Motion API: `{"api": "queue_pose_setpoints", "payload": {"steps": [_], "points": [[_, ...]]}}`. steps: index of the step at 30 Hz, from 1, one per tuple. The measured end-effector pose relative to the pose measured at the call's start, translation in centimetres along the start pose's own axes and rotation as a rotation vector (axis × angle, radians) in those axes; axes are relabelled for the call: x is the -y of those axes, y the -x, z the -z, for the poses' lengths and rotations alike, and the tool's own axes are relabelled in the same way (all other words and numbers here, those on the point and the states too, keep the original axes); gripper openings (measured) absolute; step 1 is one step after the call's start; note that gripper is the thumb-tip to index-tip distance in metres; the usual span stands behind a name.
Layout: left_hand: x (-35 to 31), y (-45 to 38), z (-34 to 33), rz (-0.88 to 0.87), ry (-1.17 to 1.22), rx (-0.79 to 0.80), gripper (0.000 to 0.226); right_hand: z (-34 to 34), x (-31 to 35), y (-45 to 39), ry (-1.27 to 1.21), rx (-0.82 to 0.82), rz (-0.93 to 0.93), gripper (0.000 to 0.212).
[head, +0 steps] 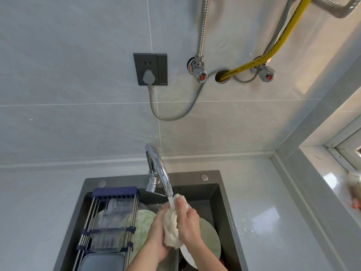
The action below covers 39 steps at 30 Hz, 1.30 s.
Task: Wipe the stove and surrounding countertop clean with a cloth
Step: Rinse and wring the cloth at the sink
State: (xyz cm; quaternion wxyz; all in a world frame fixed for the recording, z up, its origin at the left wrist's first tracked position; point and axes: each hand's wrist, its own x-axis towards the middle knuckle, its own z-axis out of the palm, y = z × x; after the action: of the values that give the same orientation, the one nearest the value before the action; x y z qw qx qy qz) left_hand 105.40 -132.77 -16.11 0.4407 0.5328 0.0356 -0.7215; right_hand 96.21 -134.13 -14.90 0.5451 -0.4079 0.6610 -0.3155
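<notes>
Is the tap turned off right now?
No, a stream of water runs from the faucet onto the cloth held between the left hand and right hand.

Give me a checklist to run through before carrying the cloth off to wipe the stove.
1. Cloth wetted: ok, the tap is running straight onto it.
2. Grip: ok, left hand and right hand both clasp it over the sink.
3. Cloth wrung out: cannot tell.
4. Tap shut off: not ok, water is flowing.
5. Sink free for drips: not ok, plates and a rack sit below.
6. Stove ready: cannot tell, it is out of view.
</notes>
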Motion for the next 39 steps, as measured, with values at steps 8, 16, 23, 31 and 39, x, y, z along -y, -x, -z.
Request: {"api": "queue_pose_setpoints", "payload": {"steps": [8, 16, 23, 31, 39], "points": [[0.5, 0.4, -0.7, -0.358, -0.24, -0.296, 0.034, 0.9, -0.4, -0.5, 0.163, 0.028, -0.009, 0.048], [-0.7, 0.9, -1.1, -0.55, -0.552, -0.466, 0.062, 0.7, -2.6, -0.6, -0.299, 0.154, -0.337, 0.067], [-1.1, 2.3, -3.0, -0.513, -0.665, -0.304, 0.03, 0.0, -1.7, 0.4, -0.348, 0.112, -0.182, 0.032], [-2.4, 1.1, -1.7, -0.346, -0.619, -0.296, 0.033, -1.6, -1.3, 0.5, 0.071, -0.081, -0.037, 0.056], [-1.2, 1.7, -0.1, -0.38, -0.417, -0.311, 0.026, -0.3, 0.6, -1.2, 0.764, -0.078, 0.246, 0.051]]}}
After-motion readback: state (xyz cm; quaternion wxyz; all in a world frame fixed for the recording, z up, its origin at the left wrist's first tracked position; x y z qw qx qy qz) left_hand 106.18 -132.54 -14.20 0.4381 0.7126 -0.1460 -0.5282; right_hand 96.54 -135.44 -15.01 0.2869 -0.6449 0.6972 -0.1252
